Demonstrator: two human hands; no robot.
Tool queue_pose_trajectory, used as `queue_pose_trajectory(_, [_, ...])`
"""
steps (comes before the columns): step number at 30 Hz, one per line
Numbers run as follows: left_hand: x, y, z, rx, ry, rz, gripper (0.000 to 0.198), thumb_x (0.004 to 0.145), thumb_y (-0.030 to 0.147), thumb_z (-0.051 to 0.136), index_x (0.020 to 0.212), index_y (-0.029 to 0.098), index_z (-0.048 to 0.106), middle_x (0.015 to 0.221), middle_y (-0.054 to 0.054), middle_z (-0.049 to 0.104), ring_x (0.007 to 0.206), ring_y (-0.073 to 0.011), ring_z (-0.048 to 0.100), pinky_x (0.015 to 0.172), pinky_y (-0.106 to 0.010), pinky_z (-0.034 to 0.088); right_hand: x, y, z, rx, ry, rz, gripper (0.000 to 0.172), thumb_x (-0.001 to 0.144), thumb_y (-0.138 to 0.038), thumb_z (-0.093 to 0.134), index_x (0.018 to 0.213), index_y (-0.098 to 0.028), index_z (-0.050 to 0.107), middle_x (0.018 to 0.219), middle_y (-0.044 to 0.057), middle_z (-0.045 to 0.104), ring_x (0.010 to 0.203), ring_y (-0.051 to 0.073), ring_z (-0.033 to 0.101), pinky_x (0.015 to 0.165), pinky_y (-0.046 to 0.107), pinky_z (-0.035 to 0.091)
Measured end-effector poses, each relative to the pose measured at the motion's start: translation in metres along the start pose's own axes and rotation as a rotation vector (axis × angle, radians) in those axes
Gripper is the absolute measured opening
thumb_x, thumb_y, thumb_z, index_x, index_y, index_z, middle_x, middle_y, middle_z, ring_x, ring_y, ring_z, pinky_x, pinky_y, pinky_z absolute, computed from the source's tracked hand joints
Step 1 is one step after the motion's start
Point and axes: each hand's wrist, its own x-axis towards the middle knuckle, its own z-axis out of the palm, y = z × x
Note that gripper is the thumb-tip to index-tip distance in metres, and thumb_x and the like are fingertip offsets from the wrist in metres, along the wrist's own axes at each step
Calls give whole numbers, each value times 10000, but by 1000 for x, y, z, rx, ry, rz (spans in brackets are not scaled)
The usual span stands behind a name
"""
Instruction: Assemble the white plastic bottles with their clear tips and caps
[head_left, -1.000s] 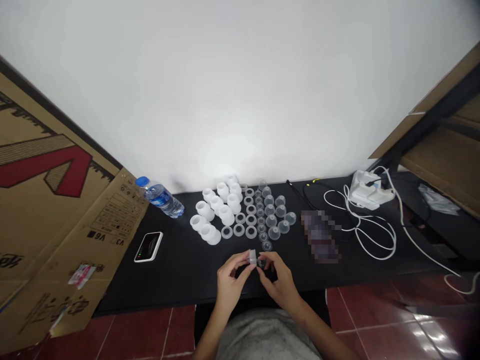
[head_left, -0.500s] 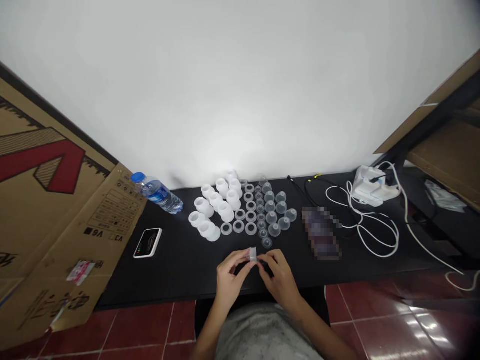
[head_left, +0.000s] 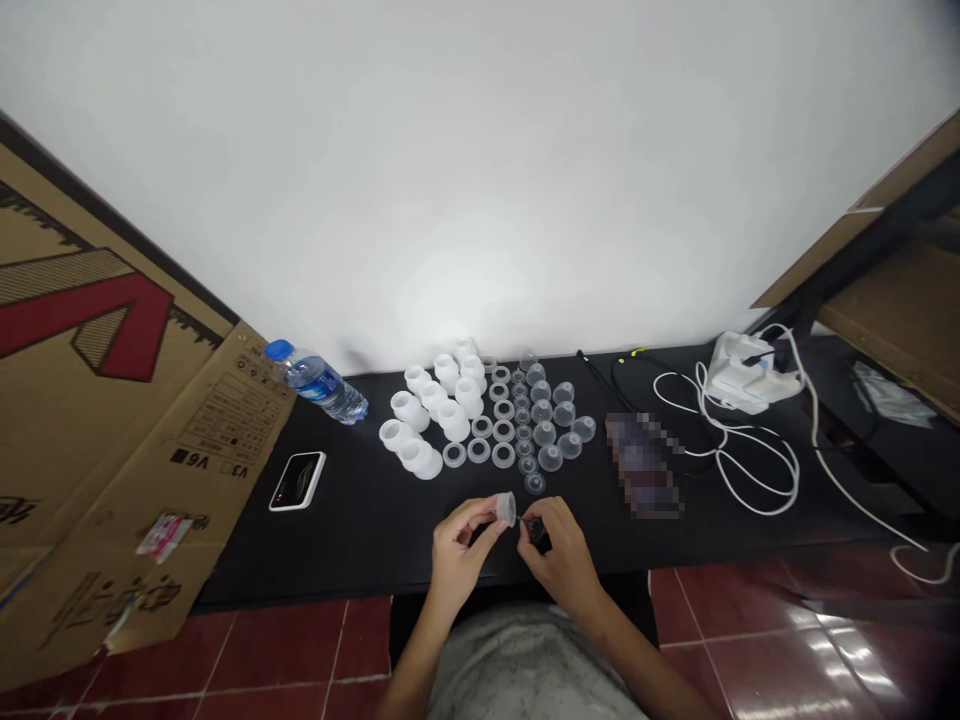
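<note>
A black table [head_left: 360,540] stands against a bare white wall. At its near edge the left hand [head_left: 459,550] pinches a small clear cup [head_left: 507,508] between thumb and fingertips. The cup is tipped, its mouth seemingly toward 3 o'clock. There the right hand [head_left: 561,558] pinches a tiny dark piece [head_left: 531,526], just beside the cup and not quite touching. At 12 o'clock lie rows of white cups [head_left: 431,420], rings [head_left: 480,452] and clear caps [head_left: 551,430].

Single head-worn view, forward and down over black table [head_left: 360,540], wall beyond.
</note>
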Motion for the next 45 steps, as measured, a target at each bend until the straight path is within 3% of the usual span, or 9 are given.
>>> queue_pose_trajectory(7, [1,2,-3,2,-71,-1,302,888,318,885,1168,212,842,1112,-106,836,943,-242,821,878,-356,697,2,-6,-8,75,-44,-39,241,980,-81,603,1141,-256,643,1037,67,692,956,248,657,834,379,563])
queue_pose_trajectory(13, [1,3,-3,97,-102,42,314,906,310,866,1208,231,834,1134,-100,822,917,-219,804,861,-338,684,4,-7,-13,82,-170,-62,316,1008,-65,569,1234,-267,657,1122,87,707,992,259,648,858,393,569])
queue_pose_trajectory(20, [-2,3,-5,175,-164,44,266,1081,295,619,1253,254,818,1228,-111,809,1123,-248,776,988,-359,628,5,-5,-8,64,-144,-80,244,1029,-94,561,1181,-267,642,1066,65,732,960,260,653,909,417,540])
queue_pose_trajectory(28, [0,8,-7,84,-246,33,261,1051,280,672,1268,248,813,1183,-120,787,1040,-232,779,881,-318,645,6,-12,-16,130,-127,-43,206,994,-137,564,1153,-261,603,1043,65,682,949,260,623,844,397,527])
queue_pose_trajectory(34, [0,4,-6,85,-183,20,197,1007,286,739,1164,240,848,1077,-103,781,946,-217,777,797,-286,635,8,-13,-20,127,-187,-24,235,1045,-236,631,1276,-276,622,1239,97,703,1130,289,644,1014,470,522])
queue_pose_trajectory(37, [1,2,-5,120,-149,14,156,995,296,752,1090,227,855,1001,-91,798,880,-209,771,766,-281,617,6,-6,-15,153,-140,15,186,1045,-284,682,1227,-284,640,1194,81,728,1068,273,675,948,435,561])
queue_pose_trajectory(40, [2,1,-5,145,-126,19,105,976,288,772,995,222,852,925,-70,812,825,-199,757,748,-275,588,2,-1,-10,181,-72,91,330,969,-382,805,1238,-282,642,1088,67,724,956,263,689,801,386,596])
queue_pose_trajectory(42, [3,0,-6,162,-124,32,81,952,282,794,951,226,852,869,-53,810,767,-183,729,719,-267,563,0,1,-8,185,-52,89,439,947,-411,835,1317,-286,633,1099,75,729,970,274,695,797,396,609])
queue_pose_trajectory(45, [4,-1,-8,185,-125,31,76,919,287,818,886,225,849,785,-30,792,670,-156,668,652,-250,516,-2,3,-8,169,-63,11,445,980,-372,808,1383,-308,630,1159,84,762,975,280,679,841,433,611])
